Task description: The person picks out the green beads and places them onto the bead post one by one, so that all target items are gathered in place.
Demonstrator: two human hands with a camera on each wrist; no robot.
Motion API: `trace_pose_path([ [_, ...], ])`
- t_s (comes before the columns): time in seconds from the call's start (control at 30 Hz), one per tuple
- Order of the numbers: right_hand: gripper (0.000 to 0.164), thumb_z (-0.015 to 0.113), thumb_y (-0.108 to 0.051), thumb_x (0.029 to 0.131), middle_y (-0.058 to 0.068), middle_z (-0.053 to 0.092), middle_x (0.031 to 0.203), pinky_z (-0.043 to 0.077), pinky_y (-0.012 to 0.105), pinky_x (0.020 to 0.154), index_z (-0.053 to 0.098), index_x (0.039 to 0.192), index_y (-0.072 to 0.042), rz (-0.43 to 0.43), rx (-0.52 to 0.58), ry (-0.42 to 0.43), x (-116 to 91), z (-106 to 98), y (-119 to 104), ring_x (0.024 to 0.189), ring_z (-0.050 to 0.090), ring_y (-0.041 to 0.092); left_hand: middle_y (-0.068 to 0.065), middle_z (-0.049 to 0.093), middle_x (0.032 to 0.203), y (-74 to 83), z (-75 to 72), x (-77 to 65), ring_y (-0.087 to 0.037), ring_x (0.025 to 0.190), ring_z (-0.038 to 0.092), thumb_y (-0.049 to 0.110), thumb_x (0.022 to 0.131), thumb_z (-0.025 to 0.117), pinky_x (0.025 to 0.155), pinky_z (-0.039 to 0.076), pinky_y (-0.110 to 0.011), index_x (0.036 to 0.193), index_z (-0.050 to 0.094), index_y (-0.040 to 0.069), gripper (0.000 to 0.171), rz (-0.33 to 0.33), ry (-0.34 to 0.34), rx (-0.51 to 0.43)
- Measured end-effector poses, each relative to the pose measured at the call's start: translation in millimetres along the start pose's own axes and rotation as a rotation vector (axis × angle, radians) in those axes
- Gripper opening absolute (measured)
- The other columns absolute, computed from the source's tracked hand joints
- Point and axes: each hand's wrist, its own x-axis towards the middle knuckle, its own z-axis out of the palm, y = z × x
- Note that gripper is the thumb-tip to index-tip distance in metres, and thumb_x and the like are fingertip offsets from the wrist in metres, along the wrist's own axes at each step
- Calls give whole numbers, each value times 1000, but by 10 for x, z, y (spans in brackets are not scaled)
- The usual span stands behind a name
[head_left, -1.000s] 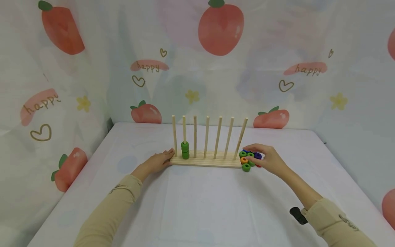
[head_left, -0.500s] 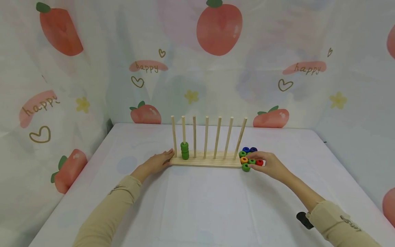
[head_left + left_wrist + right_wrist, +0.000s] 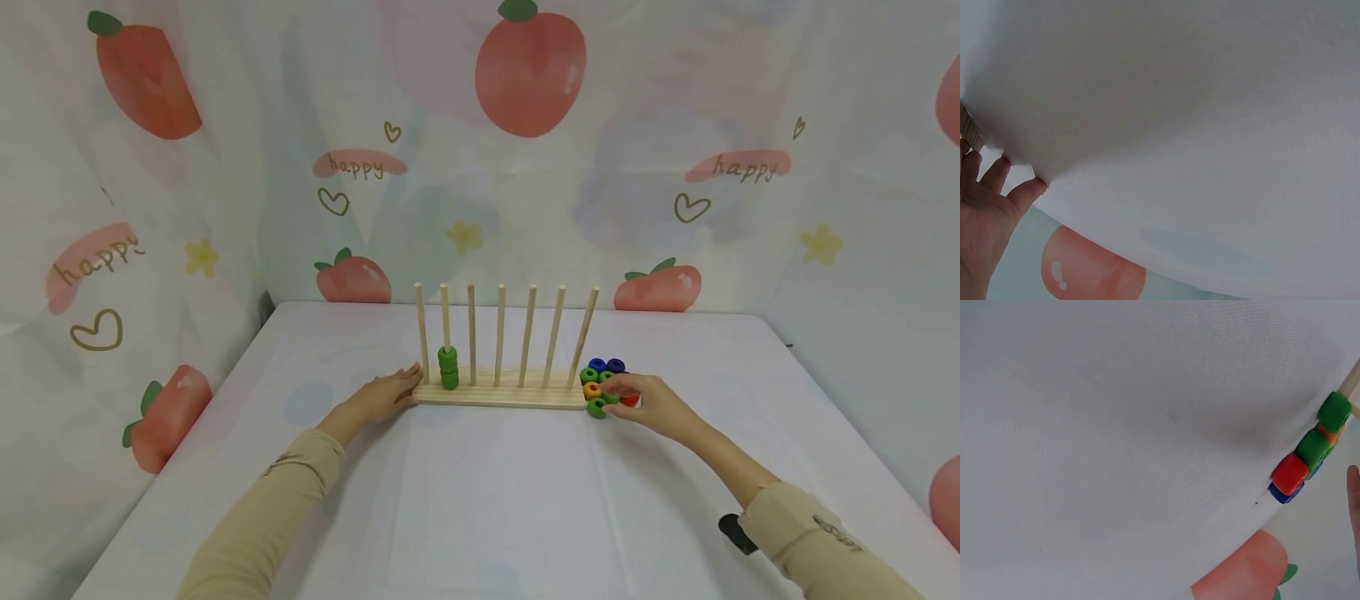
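A wooden peg board (image 3: 498, 398) with several upright pegs stands on the white table; green beads (image 3: 448, 368) are stacked on its second peg from the left. My left hand (image 3: 381, 396) rests at the board's left end, its fingers (image 3: 1025, 194) extended and touching the tabletop. Beside the right end lies a cluster of loose beads: orange (image 3: 592, 390), green (image 3: 596, 407), blue (image 3: 597, 365) and red (image 3: 1290, 474) among them. Over this cluster is my right hand (image 3: 652, 404), thumb and fingers spread apart around a partly hidden green bead. I see no bead gripped.
A black object (image 3: 738, 534) shows beside the right sleeve. Printed fabric (image 3: 480, 192) with fruit and hearts hangs behind and beside the table (image 3: 495, 492).
My right hand has drawn back toward me over the beads, uncovering the blue ones at the rear. My left hand stays at the board's end.
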Motion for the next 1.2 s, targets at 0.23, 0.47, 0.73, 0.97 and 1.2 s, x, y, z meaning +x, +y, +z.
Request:
trace_pose_path([
  [0.23,27,71,-6,82,17,69,99,55,43,81,64,106,6,32,-29,-52,25,22,71,91,65,31,-17,27,153,-1,6,1,-42,136,33,23,98,49,104,29,-66,145,31,0,55,1,3,6],
  [0.47,26,70,-4,82,20,67,101,54,44,80,64,105,8,56,-5,-121,62,42,74,88,63,29,-18,27,153,-11,10,-2,-43,136,33,22,98,49,103,30,-66,145,31,-1,56,8,1,3],
  [0.73,26,72,-2,79,19,68,97,56,40,76,65,101,10,31,-60,-159,145,61,72,84,65,26,-18,27,153,-30,26,14,-43,135,33,23,99,48,103,30,-66,146,30,0,55,10,6,16],
  [0.97,29,75,-4,77,14,68,91,55,33,70,66,101,9,17,-132,-193,184,58,25,78,62,20,-18,27,153,-16,9,5,-43,136,32,23,98,48,104,28,-67,146,30,0,56,4,11,1],
  [1.2,27,75,-1,76,13,68,90,54,31,68,66,100,8,60,-135,-190,166,105,38,77,59,18,-17,27,153,-16,30,3,-43,136,32,23,98,48,103,29,-67,146,30,0,56,6,11,3],
])
